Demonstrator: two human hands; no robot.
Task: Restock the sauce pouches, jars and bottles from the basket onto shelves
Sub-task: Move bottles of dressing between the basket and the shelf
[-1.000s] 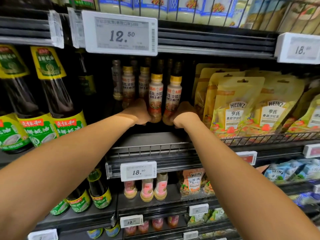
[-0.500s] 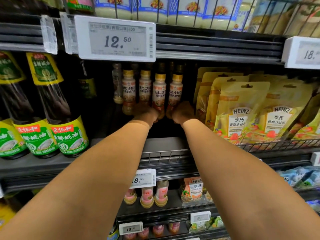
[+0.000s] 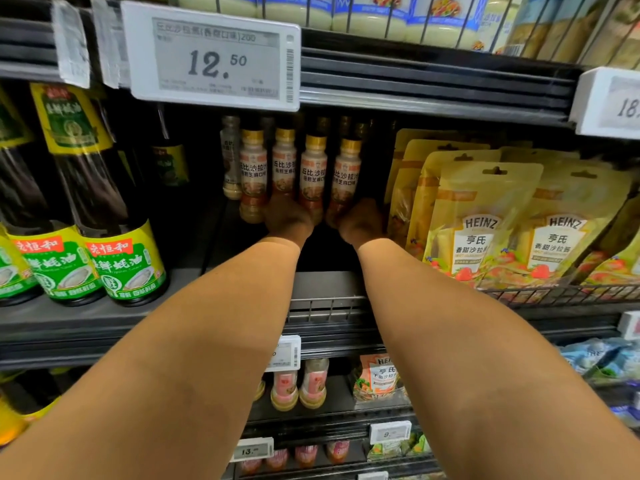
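Light falls from above and in front, so the price tag and the yellow pouches show bright. The recess behind the small bottles sinks into near-black. The left grip and right grip sit in that shade, their fingers too dark to make out. A soft sheen streaks the dark sauce bottles. The wide lens bows the shelf rails and stretches the forearms. The corners and the fine tag print are soft.
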